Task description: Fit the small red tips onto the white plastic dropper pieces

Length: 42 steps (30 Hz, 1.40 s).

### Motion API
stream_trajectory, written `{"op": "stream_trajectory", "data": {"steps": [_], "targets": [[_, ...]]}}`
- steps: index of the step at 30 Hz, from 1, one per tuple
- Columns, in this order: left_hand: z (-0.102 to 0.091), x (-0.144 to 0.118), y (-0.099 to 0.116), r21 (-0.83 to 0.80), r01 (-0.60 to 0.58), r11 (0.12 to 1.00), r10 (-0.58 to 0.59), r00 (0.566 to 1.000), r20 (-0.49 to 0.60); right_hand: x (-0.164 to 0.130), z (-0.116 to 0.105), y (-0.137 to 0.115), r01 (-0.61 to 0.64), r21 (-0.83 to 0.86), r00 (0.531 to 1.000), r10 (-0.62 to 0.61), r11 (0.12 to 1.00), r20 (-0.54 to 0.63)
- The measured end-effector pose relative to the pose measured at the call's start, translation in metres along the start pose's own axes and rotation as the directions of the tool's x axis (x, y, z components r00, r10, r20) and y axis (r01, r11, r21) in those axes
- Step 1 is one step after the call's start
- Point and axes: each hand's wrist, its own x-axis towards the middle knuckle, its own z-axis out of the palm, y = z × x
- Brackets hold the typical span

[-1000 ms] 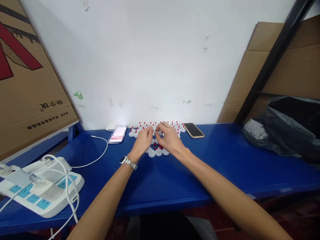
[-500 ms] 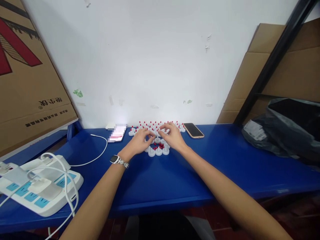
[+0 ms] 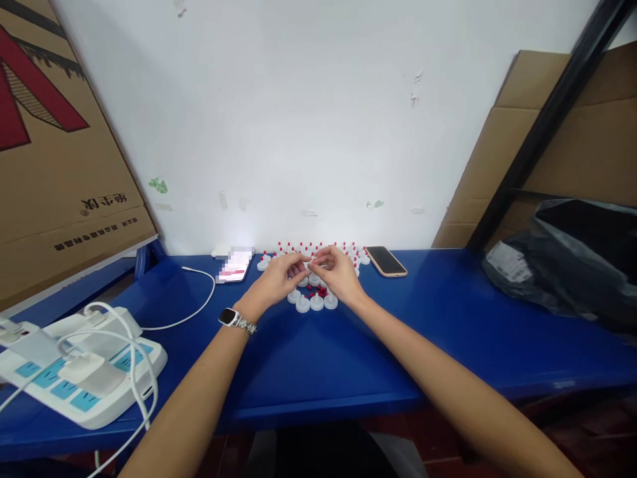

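My left hand point(image 3: 284, 277), with a watch on its wrist, is closed in a pinch around a white nozzle cap point(image 3: 309, 261), mostly hidden by the fingers. Thumb and fingertips of my right hand point(image 3: 339, 275) are pressed together against the same spot; any small piece in them is hidden. Below the hands lie several loose red tips point(image 3: 322, 291) on the blue table. Around them stand white nozzle caps point(image 3: 316, 303) with bare spouts. Behind the hands, along the wall, are rows of white caps with red tips point(image 3: 365, 257).
A lit phone point(image 3: 236, 264) lies left of the caps, and a dark-screened phone point(image 3: 386, 261) lies right. A white power strip point(image 3: 99, 405) with plugs and cables occupies the left front. Cardboard point(image 3: 74, 172) leans at left; a dark plastic bag point(image 3: 562, 259) sits at right.
My right hand has moved slightly left and its fingertips now meet those of my left hand. The view has shifted a little; the caps look unmoved.
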Motion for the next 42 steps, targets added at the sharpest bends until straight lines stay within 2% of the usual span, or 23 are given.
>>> {"op": "stream_trajectory", "data": {"steps": [4,8,13,18,23,26,29,31,35,39,42], "targets": [[0.001,-0.001,0.006,-0.060,0.053,0.997,-0.056,0.997,-0.053,-0.004,0.001,-0.005,0.107,-0.021,0.994,-0.107,0.994,0.001],[-0.004,0.001,0.009,-0.037,0.074,0.997,-0.078,0.990,-0.115,-0.007,0.004,-0.011,0.166,-0.061,0.986,-0.164,0.984,0.041],[-0.016,0.001,-0.011,0.049,0.135,0.990,-0.121,0.967,-0.223,-0.004,-0.001,-0.012,0.220,-0.136,0.974,-0.224,0.966,-0.017],[-0.012,0.003,-0.032,0.209,0.163,0.964,-0.133,0.980,-0.150,0.002,-0.009,-0.004,0.158,-0.289,0.982,-0.181,0.944,-0.053],[-0.005,0.005,-0.033,0.277,0.190,0.942,-0.184,0.982,-0.049,0.026,-0.011,0.015,0.120,-0.468,0.991,-0.135,0.876,0.001],[-0.006,0.006,-0.034,0.298,0.190,0.935,-0.192,0.981,-0.024,0.048,-0.004,0.024,0.109,-0.595,0.994,-0.094,0.796,0.056],[-0.007,0.005,-0.037,0.307,0.175,0.935,-0.169,0.985,-0.046,0.067,0.007,0.029,0.117,-0.704,0.992,-0.049,0.700,0.116],[-0.007,0.005,-0.039,0.298,0.178,0.938,-0.173,0.984,-0.044,0.074,0.016,0.031,0.129,-0.753,0.989,-0.027,0.645,0.147],[-0.005,0.004,-0.038,0.253,0.187,0.949,-0.201,0.979,0.027,0.080,0.027,0.037,0.157,-0.804,0.983,-0.014,0.573,0.182],[-0.005,0.003,-0.037,0.252,0.189,0.949,-0.198,0.980,0.011,0.079,0.024,0.038,0.146,-0.786,0.987,-0.033,0.600,0.158],[-0.007,0.002,-0.036,0.267,0.191,0.945,-0.195,0.981,-0.013,0.072,0.014,0.031,0.161,-0.689,0.987,-0.093,0.707,0.135]]}}
